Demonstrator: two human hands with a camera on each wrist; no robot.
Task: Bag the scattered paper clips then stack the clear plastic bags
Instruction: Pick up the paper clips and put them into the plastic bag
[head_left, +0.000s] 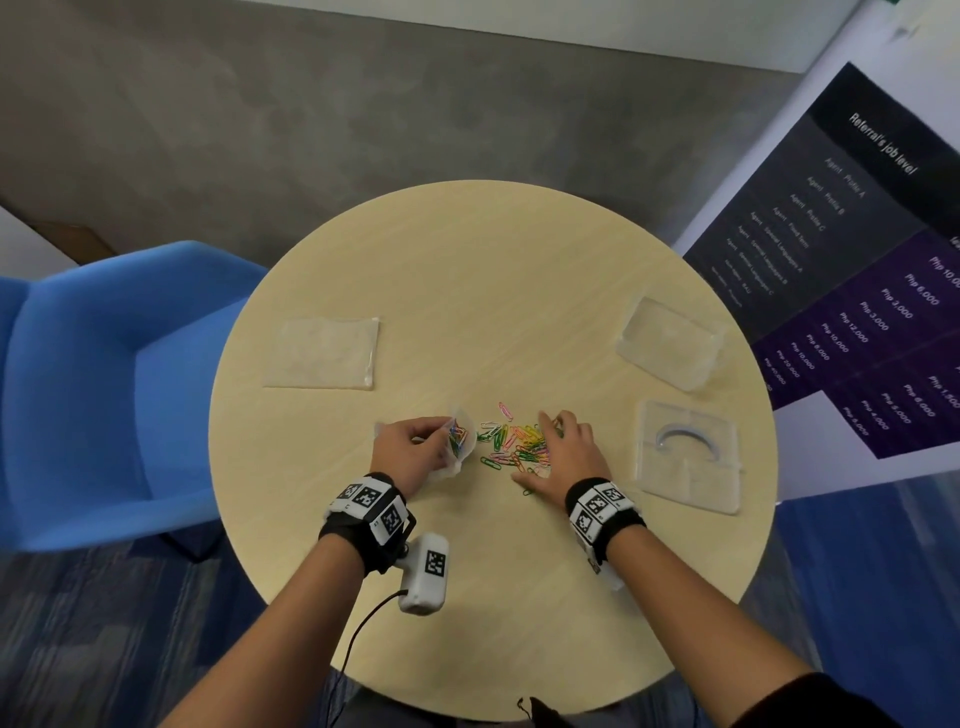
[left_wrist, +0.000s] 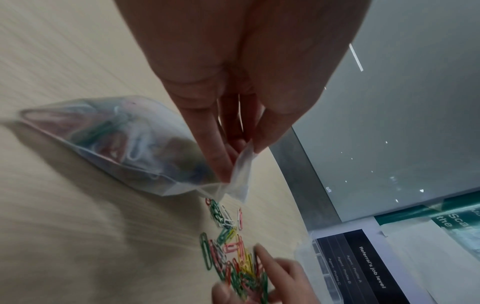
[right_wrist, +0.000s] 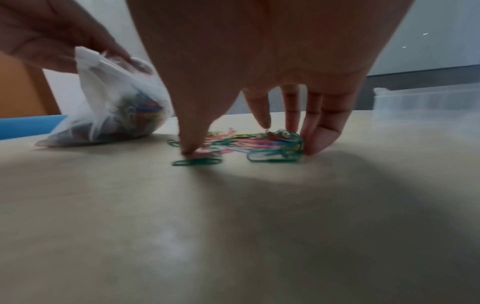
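Observation:
A heap of coloured paper clips (head_left: 511, 444) (left_wrist: 233, 257) (right_wrist: 259, 144) lies near the middle of the round table (head_left: 493, 270). My left hand (head_left: 415, 449) (left_wrist: 233, 144) pinches the mouth of a small clear bag (head_left: 460, 441) (left_wrist: 124, 142) (right_wrist: 114, 107) that holds some clips and rests on the table just left of the heap. My right hand (head_left: 561, 447) (right_wrist: 246, 139) is spread over the heap's right side, thumb and fingertips touching the table around the clips. A flat clear bag (head_left: 324, 353) lies at the far left.
A clear plastic box (head_left: 670, 343) (right_wrist: 426, 98) sits at the table's right, with its clear lid (head_left: 688, 457) nearer me. A blue chair (head_left: 104, 395) stands left of the table. A printed poster (head_left: 841, 270) hangs to the right.

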